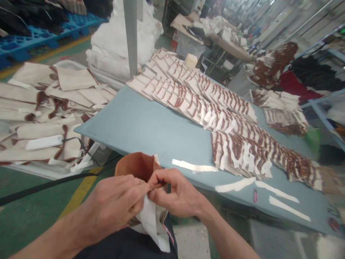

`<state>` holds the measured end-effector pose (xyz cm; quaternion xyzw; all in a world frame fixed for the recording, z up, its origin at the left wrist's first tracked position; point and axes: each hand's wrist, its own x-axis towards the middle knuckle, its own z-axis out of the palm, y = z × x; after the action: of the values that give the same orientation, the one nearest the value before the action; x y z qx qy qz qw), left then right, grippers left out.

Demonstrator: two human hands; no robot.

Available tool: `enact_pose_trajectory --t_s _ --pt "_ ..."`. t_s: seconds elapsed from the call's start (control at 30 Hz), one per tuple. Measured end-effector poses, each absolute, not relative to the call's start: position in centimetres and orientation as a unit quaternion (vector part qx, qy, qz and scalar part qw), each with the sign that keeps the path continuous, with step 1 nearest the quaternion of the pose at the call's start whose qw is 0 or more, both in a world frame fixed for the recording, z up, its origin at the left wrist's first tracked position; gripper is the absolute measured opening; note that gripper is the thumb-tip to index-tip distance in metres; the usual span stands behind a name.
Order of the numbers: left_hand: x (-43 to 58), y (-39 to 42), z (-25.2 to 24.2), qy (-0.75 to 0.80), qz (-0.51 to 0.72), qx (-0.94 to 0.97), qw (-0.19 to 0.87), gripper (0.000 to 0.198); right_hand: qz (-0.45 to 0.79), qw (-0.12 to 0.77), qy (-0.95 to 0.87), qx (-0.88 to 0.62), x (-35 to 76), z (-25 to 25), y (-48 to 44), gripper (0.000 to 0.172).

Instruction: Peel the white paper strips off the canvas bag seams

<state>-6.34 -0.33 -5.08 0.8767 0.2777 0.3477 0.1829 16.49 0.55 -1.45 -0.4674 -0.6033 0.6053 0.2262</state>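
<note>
Close to my body, my left hand (118,198) and my right hand (176,190) meet at the rim of a sewn cream fabric piece with a brown lining (134,162). Its top gapes like a tube. The fingers of both hands pinch the edge near its middle. A white strip (151,219) hangs from between the hands, over the lower part of the piece. My fingers hide where the strip meets the rim.
The blue-grey table (121,118) carries long overlapping rows of cream pieces with brown edging (188,97). Loose white strips (194,166) lie along its near edge. A bin (88,158) of similar pieces stands left, by a grey post (131,39). A black strap (54,185) crosses lower left.
</note>
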Motion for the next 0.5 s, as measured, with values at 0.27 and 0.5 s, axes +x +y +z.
enact_pose_trajectory --t_s 0.27,0.5 --pt "-7.2 -0.7 -6.0 0.27 0.3 0.9 0.164 0.043 0.746 0.197 -0.432 -0.467 16.2 -3.2 1.1 0.011" --pt "-7.9 -1.5 -4.9 0.36 0.28 0.84 0.294 0.028 0.632 0.216 -0.566 -0.484 16.1 -1.0 0.3 0.005"
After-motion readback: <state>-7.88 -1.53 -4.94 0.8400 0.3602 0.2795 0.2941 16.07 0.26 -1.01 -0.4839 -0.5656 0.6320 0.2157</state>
